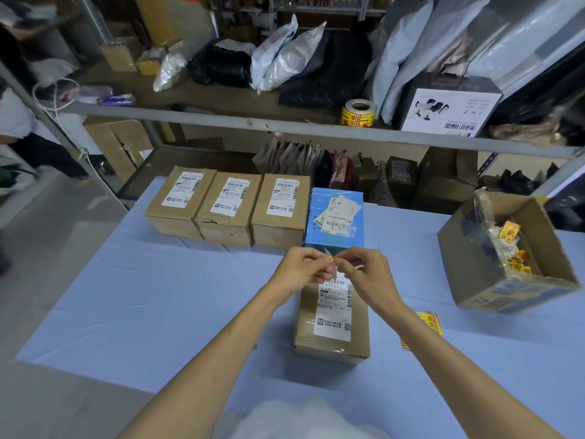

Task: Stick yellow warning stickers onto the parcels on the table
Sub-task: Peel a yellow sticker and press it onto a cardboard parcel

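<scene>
While the left hand [300, 264] and right hand [367, 270] both pinch one yellow sticker [330, 259] just above the near parcel [332, 324], it looks mid-peel, and no parcel visibly wears a sticker yet. Five parcels sit on the bench [158, 296]: this one, plus three brown parcels [229, 207] and one blue parcel [337, 213] behind.

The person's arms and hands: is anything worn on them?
Nothing visible. The left arm and right arm are bare, no sleeves in view. The left hand and right hand have no gloves, rings, watch or bracelet. A blurred white garment shows at the bottom edge.
</scene>
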Demonstrator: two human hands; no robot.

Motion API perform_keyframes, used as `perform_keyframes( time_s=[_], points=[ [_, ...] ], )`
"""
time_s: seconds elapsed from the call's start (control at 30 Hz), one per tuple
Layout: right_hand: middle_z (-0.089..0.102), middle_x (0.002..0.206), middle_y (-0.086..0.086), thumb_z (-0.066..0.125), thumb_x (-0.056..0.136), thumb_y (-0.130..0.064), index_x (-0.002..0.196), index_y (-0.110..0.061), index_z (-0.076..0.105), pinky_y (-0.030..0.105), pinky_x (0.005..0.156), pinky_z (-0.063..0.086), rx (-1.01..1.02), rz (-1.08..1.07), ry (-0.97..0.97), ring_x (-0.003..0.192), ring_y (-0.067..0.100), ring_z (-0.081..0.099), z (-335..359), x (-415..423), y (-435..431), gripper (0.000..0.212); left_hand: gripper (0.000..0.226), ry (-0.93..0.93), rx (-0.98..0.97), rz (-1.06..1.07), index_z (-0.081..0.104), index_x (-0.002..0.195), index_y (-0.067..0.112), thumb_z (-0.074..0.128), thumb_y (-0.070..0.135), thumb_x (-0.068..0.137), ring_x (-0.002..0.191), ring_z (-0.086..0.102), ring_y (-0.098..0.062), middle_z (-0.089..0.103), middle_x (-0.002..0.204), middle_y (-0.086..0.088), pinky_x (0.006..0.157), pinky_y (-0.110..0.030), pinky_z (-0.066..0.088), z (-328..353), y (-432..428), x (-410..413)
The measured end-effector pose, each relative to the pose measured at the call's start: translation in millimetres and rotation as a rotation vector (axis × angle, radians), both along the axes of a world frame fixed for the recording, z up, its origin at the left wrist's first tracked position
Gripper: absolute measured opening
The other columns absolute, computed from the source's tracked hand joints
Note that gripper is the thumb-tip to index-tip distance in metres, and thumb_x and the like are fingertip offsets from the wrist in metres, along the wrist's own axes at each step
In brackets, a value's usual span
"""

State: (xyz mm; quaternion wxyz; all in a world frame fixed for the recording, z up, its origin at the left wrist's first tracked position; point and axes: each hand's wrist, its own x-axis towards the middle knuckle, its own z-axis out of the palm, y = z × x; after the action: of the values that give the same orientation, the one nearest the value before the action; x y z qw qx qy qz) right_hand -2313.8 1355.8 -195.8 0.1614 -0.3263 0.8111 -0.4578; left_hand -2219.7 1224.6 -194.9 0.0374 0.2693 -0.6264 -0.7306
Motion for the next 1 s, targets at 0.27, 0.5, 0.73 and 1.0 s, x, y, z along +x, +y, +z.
perform_keyframes(
  time_s=[0.27,0.5,0.73,1.0],
  points=[
    [0.072,0.075,-0.009,0.064,0.088,-0.018,0.085,-0.015,0.076,0.029,0.070,0.057,0.015,0.023,-0.007,0.071,0.005,0.067,3.4,0.7,-1.2,0.012,0.014,-0.001,-0.023,-0.014,0.068,0.097,0.000,0.061,0.012,0.092,0.068,0.068,-0.014,0.071,0.078,-0.006,0.066,-0.021,0.056,0.6,-1.0,-0.7],
    [0.070,0.073,-0.011,0.064,0.088,-0.017,0.085,-0.015,0.076,0.024,0.066,0.054,0.040,0.044,-0.013,0.068,0.003,0.065,4.7,1.8,-0.6,0.013,0.015,-0.020,-0.072,-0.034,0.067,0.099,-0.003,0.061,0.010,0.092,0.067,0.069,-0.012,0.071,0.080,-0.008,0.064,-0.019,0.054,0.9,-2.6,0.5],
    [0.071,0.071,-0.010,0.067,0.086,-0.020,0.081,-0.019,0.076,0.023,0.065,0.054,0.063,0.063,-0.020,0.069,0.003,0.066,5.7,1.7,0.3,0.010,0.014,-0.023,-0.125,-0.042,0.066,0.098,-0.005,0.061,0.005,0.091,0.064,0.069,-0.011,0.069,0.076,-0.008,0.066,-0.024,0.057,-1.0,-1.0,0.4],
    [0.070,0.069,-0.006,0.062,0.085,-0.013,0.079,-0.012,0.073,0.025,0.063,0.054,0.085,0.034,-0.045,0.066,0.007,0.066,5.2,0.3,-0.6,0.013,0.007,-0.048,-0.234,-0.052,0.065,0.092,0.004,0.062,0.009,0.090,0.070,0.068,-0.014,0.070,0.078,-0.006,0.065,-0.020,0.054,1.6,1.3,-2.8]
  ],
)
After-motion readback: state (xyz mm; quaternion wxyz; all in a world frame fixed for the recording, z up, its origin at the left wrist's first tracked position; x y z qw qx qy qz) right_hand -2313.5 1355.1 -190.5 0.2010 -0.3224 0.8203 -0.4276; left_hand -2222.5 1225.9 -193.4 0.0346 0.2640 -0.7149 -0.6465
